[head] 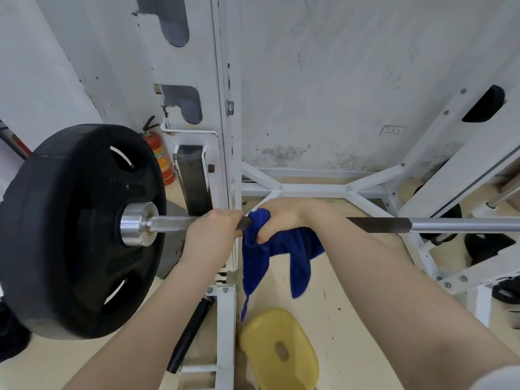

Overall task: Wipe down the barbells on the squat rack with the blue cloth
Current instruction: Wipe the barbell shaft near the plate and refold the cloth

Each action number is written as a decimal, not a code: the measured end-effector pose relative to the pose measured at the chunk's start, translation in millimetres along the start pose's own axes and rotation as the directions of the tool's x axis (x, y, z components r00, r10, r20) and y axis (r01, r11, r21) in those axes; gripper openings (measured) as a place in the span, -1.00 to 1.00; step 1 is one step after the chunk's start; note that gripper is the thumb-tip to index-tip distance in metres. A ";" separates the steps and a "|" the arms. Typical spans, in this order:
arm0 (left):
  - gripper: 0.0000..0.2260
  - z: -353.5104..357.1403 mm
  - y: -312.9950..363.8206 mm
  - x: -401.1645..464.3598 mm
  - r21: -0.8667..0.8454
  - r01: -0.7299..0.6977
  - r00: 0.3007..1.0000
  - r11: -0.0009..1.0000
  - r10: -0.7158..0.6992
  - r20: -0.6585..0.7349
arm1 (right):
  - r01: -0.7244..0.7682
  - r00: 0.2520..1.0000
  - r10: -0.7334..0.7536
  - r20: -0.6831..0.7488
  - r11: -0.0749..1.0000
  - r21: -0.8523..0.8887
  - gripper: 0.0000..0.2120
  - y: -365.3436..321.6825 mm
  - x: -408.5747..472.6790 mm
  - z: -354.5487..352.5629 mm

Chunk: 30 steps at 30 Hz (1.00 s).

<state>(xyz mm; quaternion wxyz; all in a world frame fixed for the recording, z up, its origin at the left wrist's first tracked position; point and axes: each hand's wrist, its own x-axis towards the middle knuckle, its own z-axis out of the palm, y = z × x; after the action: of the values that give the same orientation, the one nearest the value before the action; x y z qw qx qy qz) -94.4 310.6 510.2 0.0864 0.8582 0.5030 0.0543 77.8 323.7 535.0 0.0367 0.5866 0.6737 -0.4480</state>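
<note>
Barbell (309,222) resting across the white squat rack (225,164), long axis running left to right in the view, black weight plate (76,229) on the left end. Left hand (211,235) clenched bare around the knurled shaft, just inside the steel collar (138,223). Right hand (281,218) just beside it, closed over the blue cloth (270,249) and pressing it around the bar, with two loose tails hanging down toward the yellow stool (278,350). To the right of the cloth, a long stretch of shaft, first dark and then bright. Probably the wipe to go along this axis, away from the left hand, with the right hand nearer to the uncleaned part.
</note>
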 end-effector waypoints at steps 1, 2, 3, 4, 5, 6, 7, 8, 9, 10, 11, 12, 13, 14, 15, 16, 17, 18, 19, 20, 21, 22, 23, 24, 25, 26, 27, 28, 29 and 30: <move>-0.95 -0.2 0.6 -0.3 0.000 0.002 1.000 1.000 -0.002 -0.003 | -0.005 1.000 0.005 0.015 1.000 0.008 -0.68 -0.2 -1.0 -0.6; -0.94 -0.1 1.0 -0.7 0.000 0.002 1.000 1.000 -0.002 -0.006 | -0.003 1.000 0.002 -0.017 1.000 -0.017 -0.69 -0.5 -4.0 1.7; -0.94 0.1 1.5 -1.7 0.000 0.003 1.000 1.000 -0.003 -0.009 | 0.004 0.992 -0.015 -0.124 0.996 -0.088 -0.70 0.7 -7.8 8.2; -0.94 0.6 1.5 -3.0 0.005 0.004 1.000 1.000 -0.004 -0.018 | -0.010 0.954 -0.058 -0.294 0.974 -0.224 -0.68 4.2 -11.1 20.1; -0.93 0.8 1.7 -4.2 0.013 0.005 1.000 1.000 -0.004 -0.031 | -0.056 0.858 -0.156 -0.489 0.918 -0.392 -0.65 10.3 -13.5 36.1; -0.92 1.1 2.0 -5.2 0.024 0.003 0.999 1.000 -0.002 -0.043 | -0.131 0.730 -0.286 -0.621 0.833 -0.537 -0.62 18.9 -14.3 52.8; -0.91 0.7 2.3 -5.7 0.032 -0.003 0.999 0.999 0.004 -0.054 | -0.202 0.616 -0.399 -0.680 0.754 -0.625 -0.57 28.3 -12.8 65.2; -0.90 0.7 2.1 -5.9 0.031 -0.009 0.998 0.999 0.011 -0.063 | -0.238 0.539 -0.481 -0.692 0.701 -0.672 -0.52 35.7 -11.8 70.1; -0.90 0.0 2.1 -5.8 0.024 -0.012 0.998 1.000 0.014 -0.068 | -0.229 0.524 -0.519 -0.675 0.678 -0.699 -0.50 39.4 -12.6 67.8; -0.90 -0.6 2.0 -5.5 0.014 -0.014 0.998 1.000 0.015 -0.062 | -0.178 0.561 -0.511 -0.651 0.694 -0.697 -0.52 38.6 -15.2 60.8; -0.90 -1.6 1.9 -5.3 0.005 -0.015 0.998 1.000 0.015 -0.058 | -0.115 0.649 -0.444 -0.618 0.745 -0.657 -0.55 33.8 -20.3 51.3; -0.91 -1.9 1.6 -5.7 -0.003 -0.014 0.998 1.000 0.014 -0.055 | -0.059 0.750 -0.348 -0.562 0.811 -0.582 -0.58 28.3 -24.1 42.6; -0.91 -2.1 1.6 -6.4 -0.009 -0.011 0.999 1.000 0.010 -0.053 | -0.011 0.814 -0.290 -0.504 0.859 -0.512 -0.60 24.3 -25.3 35.6; -0.92 -2.6 1.8 -7.0 -0.013 -0.007 0.998 1.000 0.006 -0.055 | 0.012 0.876 -0.218 -0.430 0.901 -0.433 -0.61 20.7 -23.9 27.7; -0.93 -3.1 2.2 -7.5 -0.015 -0.004 0.998 1.000 0.003 -0.060 | 0.015 0.936 -0.122 -0.332 0.951 -0.308 -0.62 17.8 -21.6 18.2; -0.93 -3.7 2.6 -8.0 -0.016 -0.002 0.998 1.000 0.001 -0.069 | -0.014 0.976 -0.018 -0.215 0.989 -0.146 -0.65 14.0 -20.0 8.0; -0.94 -4.6 3.3 -8.6 -0.018 0.002 0.997 1.000 -0.003 -0.075 | -0.054 0.993 0.053 -0.103 0.999 -0.004 -0.69 9.7 -20.0 -0.8; -0.93 -4.7 3.6 -8.8 -0.019 0.003 0.997 1.000 -0.004 -0.077 | -0.086 0.996 0.088 -0.025 0.994 0.075 -0.72 6.9 -20.5 -6.2; -0.93 -4.9 4.1 -8.9 -0.021 0.001 0.997 1.000 -0.002 -0.077 | -0.092 0.996 0.094 -0.010 0.992 0.088 -0.76 6.4 -21.6 -7.6; -0.92 -4.4 4.7 -9.1 -0.024 -0.001 0.998 1.000 0.000 -0.070 | -0.079 0.995 0.082 -0.061 0.996 0.049 -0.78 6.6 -24.6 -4.3; -0.92 -4.3 5.1 -9.7 -0.029 -0.002 0.998 1.000 0.000 -0.066 | -0.060 0.980 0.046 -0.196 0.996 -0.069 -0.77 9.5 -27.4 4.5; -0.92 -3.6 4.9 -9.8 -0.035 0.000 0.998 0.999 -0.002 -0.068 | -0.071 0.928 -0.028 -0.372 0.965 -0.251 -0.74 17.0 -27.9 19.3; -0.92 -2.7 4.5 -10.1 -0.037 0.001 0.997 0.999 -0.004 -0.075 | -0.123 0.838 -0.151 -0.524 0.884 -0.451 -0.70 25.4 -27.6 37.2; -0.92 -2.6 4.1 -10.3 -0.034 0.000 0.997 0.999 -0.003 -0.081 | -0.205 0.742 -0.267 -0.615 0.783 -0.587 -0.65 32.6 -26.8 53.6; -0.92 -2.9 3.6 -10.0 -0.031 -0.002 0.996 1.000 -0.001 -0.087 | -0.269 0.656 -0.349 -0.669 0.720 -0.639 -0.61 39.4 -24.4 63.2; -0.92 -2.9 3.2 -9.5 -0.034 -0.003 0.996 0.999 0.000 -0.090 | -0.291 0.598 -0.397 -0.696 0.702 -0.650 -0.61 41.8 -21.6 64.4; -0.92 -3.2 3.3 -9.1 -0.038 -0.005 0.996 0.999 0.002 -0.089 | -0.263 0.628 -0.382 -0.678 0.717 -0.646 -0.63 40.1 -22.1 59.0; -0.91 -3.4 3.4 -8.2 -0.037 -0.004 0.996 0.999 0.001 -0.084 | -0.185 0.707 -0.336 -0.622 0.761 -0.622 -0.66 35.4 -23.6 48.5; -0.90 -4.1 3.4 -7.4 -0.030 0.000 0.997 1.000 -0.002 -0.079 | -0.078 0.809 -0.270 -0.522 0.831 -0.551 -0.70 30.5 -24.5 35.5; -0.90 -4.2 3.7 -7.0 -0.023 0.004 0.998 1.000 -0.006 -0.070 | 0.010 0.905 -0.192 -0.380 0.901 -0.433 -0.75 27.5 -24.8 22.5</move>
<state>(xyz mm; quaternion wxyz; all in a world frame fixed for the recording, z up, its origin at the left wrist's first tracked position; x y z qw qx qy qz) -95.5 303.1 515.0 0.0787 0.8535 0.5073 0.0899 97.4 287.8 520.5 -0.0050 0.6093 0.7768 -0.1591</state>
